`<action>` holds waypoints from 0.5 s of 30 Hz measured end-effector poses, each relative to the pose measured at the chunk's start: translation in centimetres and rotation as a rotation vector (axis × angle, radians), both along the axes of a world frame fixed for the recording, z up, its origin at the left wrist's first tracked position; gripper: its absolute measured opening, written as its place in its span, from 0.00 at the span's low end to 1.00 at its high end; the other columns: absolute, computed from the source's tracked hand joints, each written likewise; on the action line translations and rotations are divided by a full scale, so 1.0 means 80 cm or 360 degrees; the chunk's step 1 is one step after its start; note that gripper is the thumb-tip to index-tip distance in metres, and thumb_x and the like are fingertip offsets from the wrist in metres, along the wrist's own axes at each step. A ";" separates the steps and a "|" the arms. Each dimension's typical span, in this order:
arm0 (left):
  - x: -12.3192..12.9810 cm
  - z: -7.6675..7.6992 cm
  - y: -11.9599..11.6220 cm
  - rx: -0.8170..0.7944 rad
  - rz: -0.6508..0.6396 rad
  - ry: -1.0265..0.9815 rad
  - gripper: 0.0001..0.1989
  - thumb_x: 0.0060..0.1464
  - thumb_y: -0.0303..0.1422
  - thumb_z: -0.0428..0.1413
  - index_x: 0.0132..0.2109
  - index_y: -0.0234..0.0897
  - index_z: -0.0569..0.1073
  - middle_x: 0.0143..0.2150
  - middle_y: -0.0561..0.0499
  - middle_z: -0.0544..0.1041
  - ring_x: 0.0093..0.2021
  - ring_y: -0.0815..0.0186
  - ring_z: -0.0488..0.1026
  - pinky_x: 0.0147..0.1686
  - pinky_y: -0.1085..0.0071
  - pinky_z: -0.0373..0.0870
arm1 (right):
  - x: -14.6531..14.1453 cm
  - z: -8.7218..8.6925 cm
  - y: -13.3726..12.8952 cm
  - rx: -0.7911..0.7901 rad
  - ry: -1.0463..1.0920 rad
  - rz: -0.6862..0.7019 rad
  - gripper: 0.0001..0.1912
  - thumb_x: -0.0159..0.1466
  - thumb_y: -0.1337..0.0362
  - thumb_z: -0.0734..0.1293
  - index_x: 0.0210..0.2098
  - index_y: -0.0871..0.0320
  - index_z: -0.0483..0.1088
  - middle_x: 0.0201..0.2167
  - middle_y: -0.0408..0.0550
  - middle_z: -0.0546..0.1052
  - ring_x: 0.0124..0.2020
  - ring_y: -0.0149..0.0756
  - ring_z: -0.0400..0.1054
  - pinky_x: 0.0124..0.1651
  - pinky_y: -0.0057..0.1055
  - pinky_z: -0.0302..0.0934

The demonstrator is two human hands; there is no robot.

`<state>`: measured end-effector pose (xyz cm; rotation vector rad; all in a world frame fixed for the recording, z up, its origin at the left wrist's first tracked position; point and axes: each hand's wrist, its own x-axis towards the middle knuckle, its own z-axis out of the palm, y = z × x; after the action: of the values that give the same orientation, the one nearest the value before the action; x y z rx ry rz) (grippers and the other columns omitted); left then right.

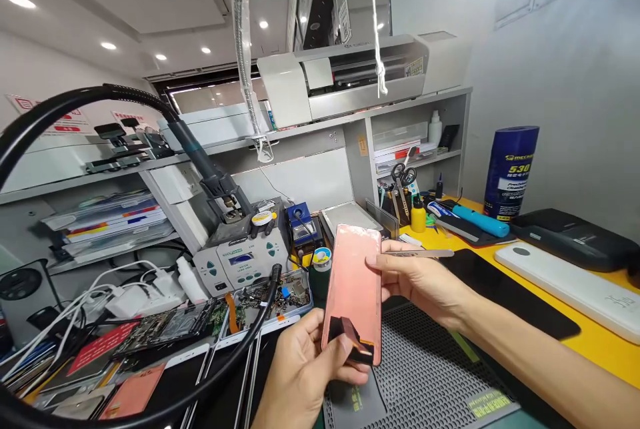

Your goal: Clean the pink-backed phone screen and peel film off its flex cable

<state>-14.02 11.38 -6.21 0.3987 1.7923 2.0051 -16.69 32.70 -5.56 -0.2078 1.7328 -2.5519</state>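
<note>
A slim phone screen [354, 282] is held up over the mat, its pink back facing me and tilted slightly. Whitish residue runs along its top edge, and a black flex cable [345, 329] is folded near the bottom. My left hand [310, 362] grips the lower end, thumb pressed on the flex cable. At the upper right edge, my right hand [410, 275] has its thumb on the pink face and its other fingers behind. Metal tweezers [425, 253] are also tucked in that hand, pointing right. The screen's front side is hidden.
Beneath lies a grey perforated work mat [425, 349]. A hot-air station [245, 262], a tray of small parts [290, 292] and circuit boards [170, 332] crowd the left. A black hose [240, 355] arcs across the front left. A black phone-shaped panel [520, 295] and white device [570, 289] lie right.
</note>
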 end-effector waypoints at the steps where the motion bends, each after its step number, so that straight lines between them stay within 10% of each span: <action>1: 0.000 0.001 -0.001 0.0015 -0.0024 0.0011 0.15 0.53 0.38 0.63 0.42 0.29 0.76 0.36 0.42 0.80 0.35 0.59 0.78 0.34 0.68 0.75 | 0.002 0.000 -0.001 0.0024 0.0026 -0.0003 0.09 0.60 0.63 0.74 0.33 0.60 0.71 0.28 0.44 0.76 0.29 0.34 0.71 0.34 0.33 0.68; 7: 0.001 0.002 -0.007 0.0447 -0.0082 -0.0216 0.20 0.50 0.34 0.56 0.49 0.30 0.78 0.43 0.41 0.81 0.45 0.54 0.76 0.46 0.63 0.72 | 0.022 0.009 -0.013 0.0218 0.0145 0.0050 0.12 0.60 0.60 0.74 0.29 0.60 0.69 0.25 0.40 0.72 0.25 0.29 0.67 0.29 0.27 0.64; 15: 0.004 -0.011 -0.002 0.0227 0.0165 0.0148 0.16 0.56 0.40 0.62 0.48 0.36 0.79 0.44 0.42 0.82 0.43 0.56 0.78 0.44 0.65 0.73 | 0.046 0.005 -0.029 0.0597 0.0301 -0.0014 0.15 0.63 0.55 0.71 0.29 0.58 0.68 0.21 0.38 0.69 0.23 0.28 0.62 0.27 0.26 0.57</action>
<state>-13.67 11.26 -7.05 0.4579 1.7628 2.2288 -13.02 30.36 -5.16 -0.4329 2.2402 -2.2149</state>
